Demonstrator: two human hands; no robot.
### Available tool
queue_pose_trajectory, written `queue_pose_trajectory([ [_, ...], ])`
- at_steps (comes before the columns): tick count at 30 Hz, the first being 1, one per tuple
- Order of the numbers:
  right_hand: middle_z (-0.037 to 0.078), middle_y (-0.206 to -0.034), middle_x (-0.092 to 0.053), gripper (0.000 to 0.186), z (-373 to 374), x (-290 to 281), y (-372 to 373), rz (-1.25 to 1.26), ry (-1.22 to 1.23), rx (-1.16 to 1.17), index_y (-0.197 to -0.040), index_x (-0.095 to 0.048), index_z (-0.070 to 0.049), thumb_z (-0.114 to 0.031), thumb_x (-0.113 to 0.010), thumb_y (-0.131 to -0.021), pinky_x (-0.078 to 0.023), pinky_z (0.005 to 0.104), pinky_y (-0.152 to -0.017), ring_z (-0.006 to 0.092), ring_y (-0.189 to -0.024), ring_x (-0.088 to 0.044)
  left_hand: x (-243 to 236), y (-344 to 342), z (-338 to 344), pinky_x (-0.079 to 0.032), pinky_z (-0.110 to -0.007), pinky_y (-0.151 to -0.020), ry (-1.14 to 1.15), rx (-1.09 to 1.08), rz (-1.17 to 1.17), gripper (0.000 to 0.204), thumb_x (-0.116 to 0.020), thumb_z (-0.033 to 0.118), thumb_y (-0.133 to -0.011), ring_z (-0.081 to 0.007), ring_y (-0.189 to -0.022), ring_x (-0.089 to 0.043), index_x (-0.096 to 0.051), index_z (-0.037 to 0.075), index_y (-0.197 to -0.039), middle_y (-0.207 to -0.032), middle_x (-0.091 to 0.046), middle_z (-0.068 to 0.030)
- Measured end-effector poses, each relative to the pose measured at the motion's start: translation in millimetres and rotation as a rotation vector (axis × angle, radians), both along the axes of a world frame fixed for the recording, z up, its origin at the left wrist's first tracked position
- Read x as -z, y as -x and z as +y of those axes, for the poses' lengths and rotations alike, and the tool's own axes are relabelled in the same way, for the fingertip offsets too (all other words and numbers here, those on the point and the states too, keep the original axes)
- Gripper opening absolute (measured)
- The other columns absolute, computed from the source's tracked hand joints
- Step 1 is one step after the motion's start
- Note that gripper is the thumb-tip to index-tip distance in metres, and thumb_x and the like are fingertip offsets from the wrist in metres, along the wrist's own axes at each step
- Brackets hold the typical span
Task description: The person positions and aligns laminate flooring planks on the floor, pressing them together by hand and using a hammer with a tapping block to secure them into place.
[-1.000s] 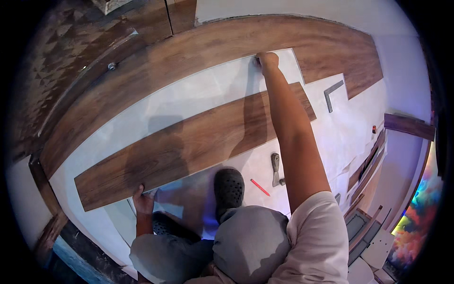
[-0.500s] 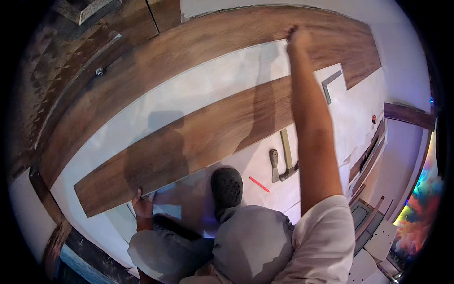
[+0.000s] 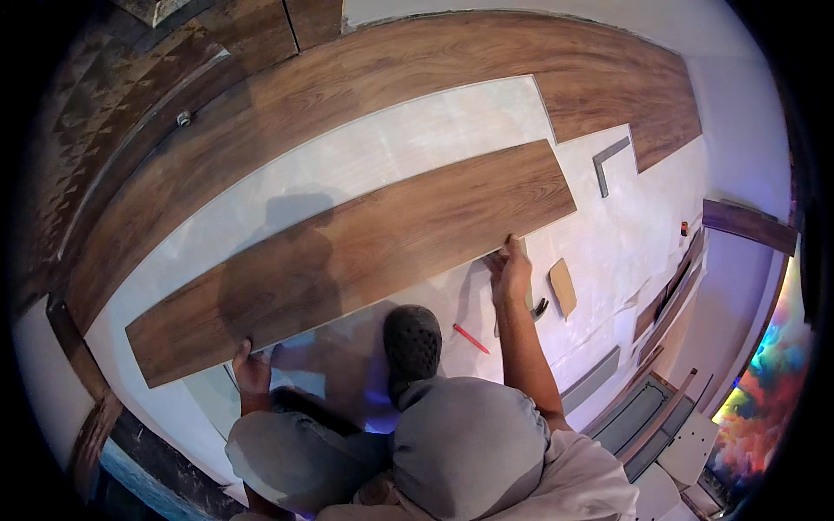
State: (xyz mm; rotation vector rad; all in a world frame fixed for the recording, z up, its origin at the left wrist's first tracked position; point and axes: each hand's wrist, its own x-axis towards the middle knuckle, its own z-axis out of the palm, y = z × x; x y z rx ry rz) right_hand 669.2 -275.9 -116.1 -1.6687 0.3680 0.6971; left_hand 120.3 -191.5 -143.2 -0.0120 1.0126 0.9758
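Observation:
A long wood-grain floor plank (image 3: 382,239) lies across in front of me, apart from the laid planks (image 3: 382,61) beyond it, with a pale strip of underlay (image 3: 347,148) between. Near its left end, my left hand (image 3: 253,369) grips the near edge, thumb on top. My right hand (image 3: 511,265) holds the same edge closer to the right end, also with the thumb on top; its other fingers are partly hidden below. Beside my right wrist a hammer (image 3: 540,307) shows only in part. A red pencil (image 3: 471,339) lies between that arm and my shoe.
A metal square (image 3: 610,163) rests on the underlay past the plank's right end. Nearer are a tan offcut (image 3: 563,288) and a grey strip (image 3: 592,380). Plank pieces (image 3: 749,226) stand by the right wall. My dark clog (image 3: 413,343) is close to the plank's near edge.
My right hand has come back from the stepped end of the laid planks to the loose plank's near edge. My left hand keeps its hold. The hammer is now mostly covered by my right arm.

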Motion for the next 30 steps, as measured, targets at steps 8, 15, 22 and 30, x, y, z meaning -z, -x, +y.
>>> queue_pose_trajectory([
  [8, 0.005, -0.088, -0.063, 0.02, 78.7, 3.4, -8.9, -0.151, -0.21, -0.044, -0.099, -0.06, -0.002, -0.021, -0.068, -0.101, -0.045, 0.0288, -0.062, 0.0146, -0.073, -0.06, 17.3, 2.5, 35.8, -0.046, -0.059, -0.115, -0.049, -0.022, 0.015, 0.059, -0.069, 0.001, -0.095, -0.0343, -0.133, -0.056, -0.045, 0.001, -0.148, -0.142, -0.058, -0.0156],
  [15, 0.009, -0.095, -0.067, 0.024, 134.7, 20.2, -38.5, -0.155, -0.24, -0.084, -0.102, -0.059, 0.004, -0.019, -0.067, -0.103, -0.051, 0.0316, -0.067, 0.0171, -0.08, -0.063, 9.9, -39.3, 80.9, -0.039, -0.06, -0.121, -0.041, -0.042, -0.037, 0.059, -0.064, 0.001, -0.097, -0.036, -0.144, -0.043, -0.04, 0.0, -0.151, -0.153, -0.046, -0.0186],
  [22, 0.01, -0.098, -0.068, 0.023, 149.0, 36.5, -48.2, -0.179, -0.267, -0.085, -0.107, -0.06, 0.005, -0.017, -0.065, -0.104, -0.052, 0.0312, -0.071, 0.0182, -0.081, -0.064, 22.3, -46.7, 95.3, -0.041, -0.059, -0.119, -0.073, -0.022, -0.107, 0.052, -0.062, -0.002, -0.098, -0.037, -0.139, -0.051, -0.046, 0.0, -0.148, -0.148, -0.055, -0.0196],
  [30, 0.01, -0.099, -0.07, 0.023, 150.6, 43.6, -45.4, -0.163, -0.261, -0.047, -0.107, -0.062, 0.004, -0.019, -0.066, -0.103, -0.052, 0.0311, -0.068, 0.0173, -0.079, -0.065, 27.4, -46.3, 94.9, -0.043, -0.057, -0.118, -0.046, -0.016, -0.077, 0.043, -0.063, 0.0, -0.098, -0.0319, -0.134, -0.057, -0.055, 0.002, -0.14, -0.135, -0.067, -0.0142],
])
